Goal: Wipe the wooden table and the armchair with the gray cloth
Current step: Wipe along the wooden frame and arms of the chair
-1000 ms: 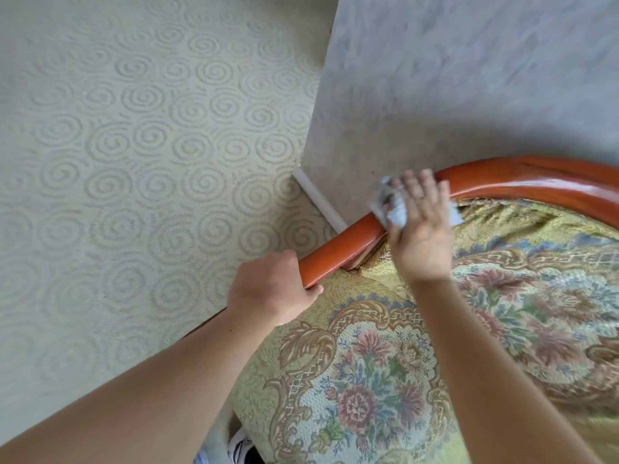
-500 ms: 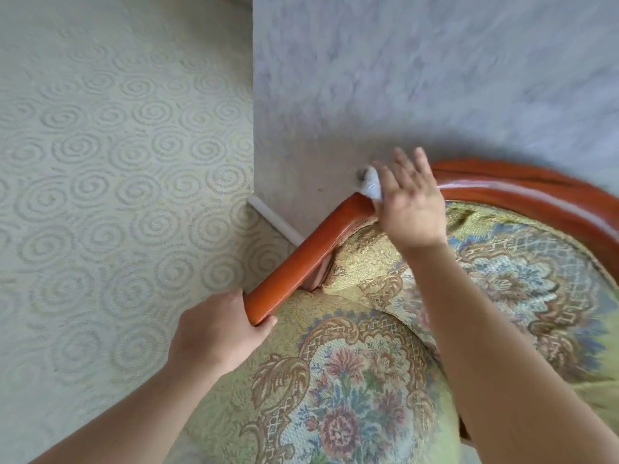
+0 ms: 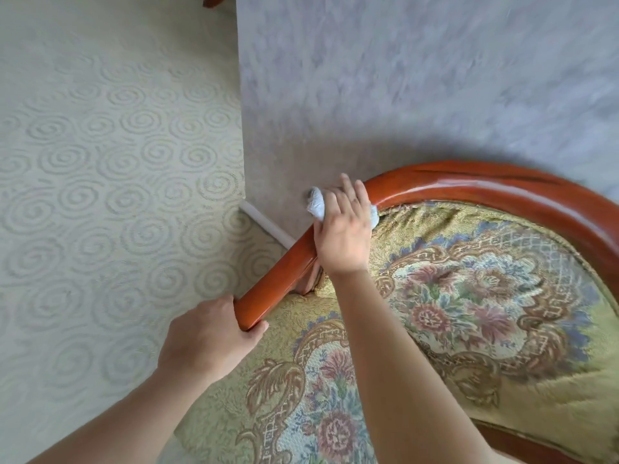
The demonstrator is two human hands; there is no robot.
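right hand (image 3: 343,236) slid slightly down wooden rail (image 3: 469,185) since before, fingers flat pressing gray cloth (image 3: 316,204); left hand (image 3: 207,339) still clenched round rail end; cloth mostly hidden.

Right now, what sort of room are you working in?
Probably a home living room: a floral-upholstered armchair with a curved reddish wooden frame, cream swirl-embossed wallpaper, and a white baseboard strip at the wall corner.
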